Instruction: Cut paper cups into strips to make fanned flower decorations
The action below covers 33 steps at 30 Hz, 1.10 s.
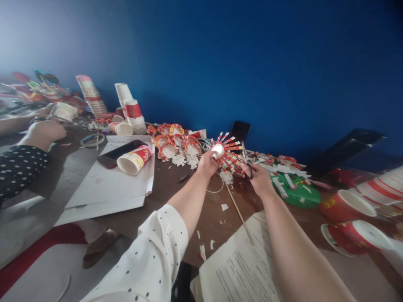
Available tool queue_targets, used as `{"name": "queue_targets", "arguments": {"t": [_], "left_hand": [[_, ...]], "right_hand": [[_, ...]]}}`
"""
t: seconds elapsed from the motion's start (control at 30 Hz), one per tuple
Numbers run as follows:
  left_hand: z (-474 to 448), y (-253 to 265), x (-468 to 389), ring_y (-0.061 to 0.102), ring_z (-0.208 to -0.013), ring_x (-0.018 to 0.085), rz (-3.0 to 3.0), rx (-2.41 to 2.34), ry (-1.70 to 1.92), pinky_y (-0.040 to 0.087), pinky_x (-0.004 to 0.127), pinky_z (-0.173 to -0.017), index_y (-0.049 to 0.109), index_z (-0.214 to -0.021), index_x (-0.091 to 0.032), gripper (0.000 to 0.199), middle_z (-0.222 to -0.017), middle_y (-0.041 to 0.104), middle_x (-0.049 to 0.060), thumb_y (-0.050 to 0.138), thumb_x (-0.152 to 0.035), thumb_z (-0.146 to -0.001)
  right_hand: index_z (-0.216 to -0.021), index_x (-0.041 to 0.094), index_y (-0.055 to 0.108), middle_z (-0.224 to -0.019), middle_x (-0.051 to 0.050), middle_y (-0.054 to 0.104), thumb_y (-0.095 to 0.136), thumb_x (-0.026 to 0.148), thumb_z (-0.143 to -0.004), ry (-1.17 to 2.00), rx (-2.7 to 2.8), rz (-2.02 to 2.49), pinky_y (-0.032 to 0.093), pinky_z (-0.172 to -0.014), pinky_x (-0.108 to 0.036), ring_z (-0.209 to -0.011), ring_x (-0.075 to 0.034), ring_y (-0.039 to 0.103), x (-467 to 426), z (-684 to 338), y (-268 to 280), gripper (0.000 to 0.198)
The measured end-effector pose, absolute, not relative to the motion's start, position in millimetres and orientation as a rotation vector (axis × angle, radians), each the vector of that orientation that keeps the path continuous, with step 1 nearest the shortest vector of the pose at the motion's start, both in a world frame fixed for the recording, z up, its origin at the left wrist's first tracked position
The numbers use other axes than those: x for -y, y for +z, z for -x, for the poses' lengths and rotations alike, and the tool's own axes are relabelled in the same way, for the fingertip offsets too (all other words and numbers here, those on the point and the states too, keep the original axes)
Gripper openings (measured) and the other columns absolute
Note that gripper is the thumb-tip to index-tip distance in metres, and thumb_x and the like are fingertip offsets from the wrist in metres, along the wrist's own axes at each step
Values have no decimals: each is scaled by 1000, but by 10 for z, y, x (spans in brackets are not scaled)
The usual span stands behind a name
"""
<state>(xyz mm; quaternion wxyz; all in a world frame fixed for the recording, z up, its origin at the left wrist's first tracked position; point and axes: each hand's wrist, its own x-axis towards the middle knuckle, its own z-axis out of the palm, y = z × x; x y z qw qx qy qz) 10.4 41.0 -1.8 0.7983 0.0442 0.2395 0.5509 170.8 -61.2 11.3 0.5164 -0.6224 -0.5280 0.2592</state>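
My left hand (209, 163) grips a paper cup (218, 150) whose red and white wall is cut into narrow strips spread out like rays around its white base. In my right hand (256, 176) is a pair of scissors (247, 162), fingers closed round the dark handles and blades pointing up beside the strips. Whether the blades touch a strip, I cannot tell. Below the cup a thin wooden stick (236, 203) slants down to a printed sheet (241, 260). A heap of cut red and white paper pieces (179, 144) lies left of the cup.
On the left, a co-worker's hands (47, 130) hold a paper cup. A white box (107, 180) carries a phone and cups (134, 160). Cup stacks (134, 115) stand near the blue wall. Paper scraps cover a green disc (299, 191); red paper bowls (349, 205) sit at right.
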Motion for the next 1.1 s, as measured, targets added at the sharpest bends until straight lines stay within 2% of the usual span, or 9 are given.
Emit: {"name": "queue_targets", "arguments": {"t": [0.33, 0.57, 0.73, 1.1], "left_hand": [[-31, 29, -376, 67, -66, 16, -217, -398, 1161, 51, 22, -58, 67, -89, -9, 24, -73, 68, 9, 50, -6, -73], [-38, -5, -403, 59, -53, 13, -231, -456, 1151, 49, 23, -56, 63, -78, -10, 12, -62, 62, 5, 54, -8, -71], [-52, -14, -417, 56, -51, 12, -249, -517, 1147, 44, 22, -51, 63, -81, -11, 14, -60, 61, 3, 53, -8, -71], [-74, -38, -429, 59, -54, 13, -358, -525, 1158, 44, 23, -51, 65, -84, -9, 18, -64, 65, 6, 53, -9, -70]], "right_hand": [[-74, 19, 70, -65, -3, 66, 72, 66, -67, 673, 1181, 1448, 42, -55, -29, -58, -17, 57, 593, -1794, 85, 48], [-72, 24, 70, -64, -2, 66, 77, 60, -65, 927, 1167, 1501, 47, -56, -33, -60, -20, 59, 667, -1758, 123, 37], [-72, 24, 71, -62, -2, 65, 77, 62, -63, 788, 1200, 1544, 46, -57, -32, -61, -21, 59, 676, -1756, 156, 40], [-81, 21, 77, -64, -2, 67, 76, 65, -61, 701, 1210, 1588, 46, -59, -32, -60, -19, 59, 657, -1781, 164, 48]]}}
